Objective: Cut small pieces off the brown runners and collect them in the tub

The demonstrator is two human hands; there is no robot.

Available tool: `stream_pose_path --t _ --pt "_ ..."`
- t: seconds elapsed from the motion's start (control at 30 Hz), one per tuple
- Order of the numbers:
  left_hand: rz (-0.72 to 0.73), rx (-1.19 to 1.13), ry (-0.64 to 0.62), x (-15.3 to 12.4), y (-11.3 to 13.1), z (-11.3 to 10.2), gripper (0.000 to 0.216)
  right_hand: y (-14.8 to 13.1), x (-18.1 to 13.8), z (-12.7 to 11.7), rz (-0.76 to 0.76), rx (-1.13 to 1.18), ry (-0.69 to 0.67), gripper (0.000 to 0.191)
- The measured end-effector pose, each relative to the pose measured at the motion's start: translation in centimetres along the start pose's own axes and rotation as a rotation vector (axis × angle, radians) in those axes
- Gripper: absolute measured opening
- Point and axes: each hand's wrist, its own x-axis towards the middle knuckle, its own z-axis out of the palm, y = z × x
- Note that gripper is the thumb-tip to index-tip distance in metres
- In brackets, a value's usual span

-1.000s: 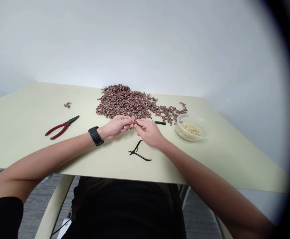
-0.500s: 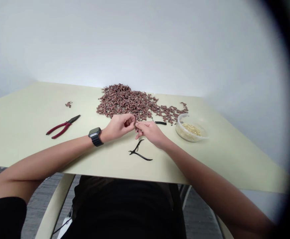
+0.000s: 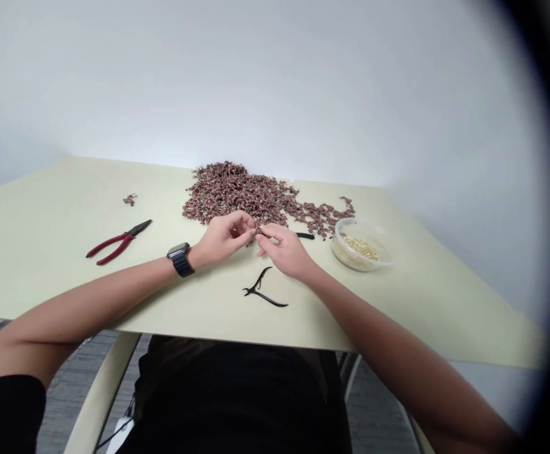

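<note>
My left hand (image 3: 225, 237), with a dark watch (image 3: 180, 258) on its wrist, is closed in a pinch over the table. Its fingertips meet those of my right hand (image 3: 285, 250), also pinching. Between them shows a small reddish-brown piece (image 3: 258, 231), mostly covered by the fingers; it looks like those in the large pile (image 3: 237, 192) just behind. Black nippers (image 3: 260, 290) lie with handles spread in front of my hands. A black-handled tool (image 3: 305, 236) rests behind my right hand, its other end hidden.
Red-handled pliers (image 3: 120, 243) lie at the left on the pale table (image 3: 57, 265), with a few reddish-brown pieces (image 3: 130, 199) beyond them. A clear round tub (image 3: 343, 255) of small gold-coloured parts (image 3: 362, 247) stands at the right. A white wall (image 3: 237, 75) rises behind.
My left hand's fingers have opened out somewhat, the thumb now reaching toward my right fingertips. My right hand has shifted slightly left. The tools and tub stay where they were.
</note>
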Motion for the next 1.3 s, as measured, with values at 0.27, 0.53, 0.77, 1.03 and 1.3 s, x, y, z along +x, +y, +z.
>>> stream_pose_path --t 0.27,0.53,0.77,1.03,1.3 --pt "-0.189 -0.388 -0.039 0.2 -0.2 0.6 0.027 0.5 -0.2 0.0 -0.098 -0.109 0.03 0.025" --pt "-0.231 -0.394 -0.054 0.4 -0.1 0.3 0.033 1.0 0.0 -0.1 -0.135 -0.171 -0.002 0.026" --pt "-0.325 -0.346 -0.226 1.4 -1.7 -1.5 0.034 1.1 -0.2 0.3 -0.098 -0.206 -0.055 0.036" --pt "-0.42 0.801 0.094 3.3 -9.5 -12.4 0.031 0.9 -0.3 0.0 -0.071 -0.283 -0.04 0.048" --pt "-0.753 1.241 0.068 1.0 -16.5 -19.2 0.047 2.1 0.4 -0.5 -0.101 -0.352 0.031 0.044"
